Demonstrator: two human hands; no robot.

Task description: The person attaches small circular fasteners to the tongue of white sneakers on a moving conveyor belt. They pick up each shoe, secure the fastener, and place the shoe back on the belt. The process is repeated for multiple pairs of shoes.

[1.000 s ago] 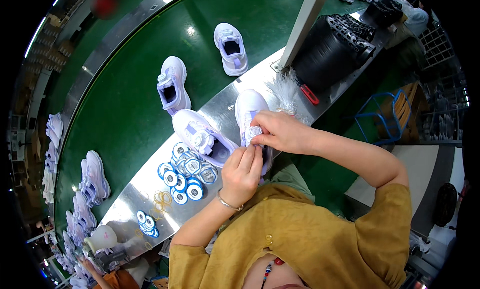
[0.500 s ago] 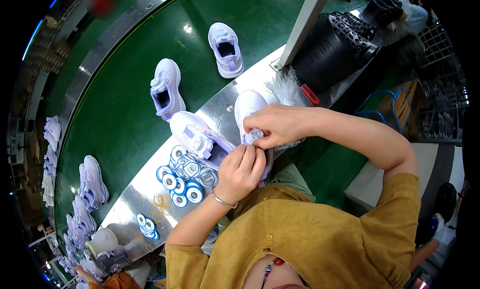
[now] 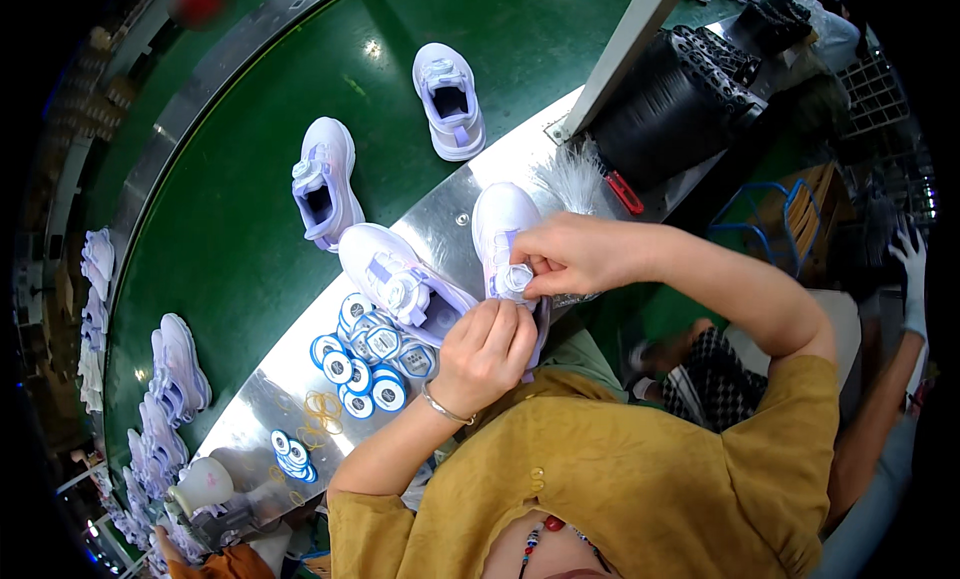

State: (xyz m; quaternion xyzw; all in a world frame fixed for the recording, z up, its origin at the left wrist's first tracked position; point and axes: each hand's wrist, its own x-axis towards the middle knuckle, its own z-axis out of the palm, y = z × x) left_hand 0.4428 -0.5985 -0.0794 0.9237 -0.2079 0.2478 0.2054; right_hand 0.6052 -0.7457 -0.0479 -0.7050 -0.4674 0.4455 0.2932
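A white and lavender sneaker (image 3: 502, 211) lies toe-away on the metal bench edge in front of me. My right hand (image 3: 572, 255) pinches at a round, pale knob-like piece (image 3: 513, 280) on its tongue. Close beside it, the closed fingers of my left hand (image 3: 488, 347) press at the shoe's collar; what they hold is hidden. A second sneaker (image 3: 378, 251) of the same kind sits just left, with a similar round piece (image 3: 406, 291) on top. Several round blue-rimmed tags (image 3: 357, 376) are heaped next to it.
Two more sneakers stand on the green conveyor (image 3: 250, 229). Rubber bands (image 3: 322, 413) lie left on the bench. A bundle of clear strands (image 3: 575, 181), a red-handled tool (image 3: 624, 192) and a black roll (image 3: 655, 114) are right, by a metal post (image 3: 615, 54). Another person's gloved hand (image 3: 912, 279) shows far right.
My right hand has shifted slightly right, uncovering more of the round piece. The two conveyor sneakers have slid a little left. A person with a gloved hand has come into view at right.
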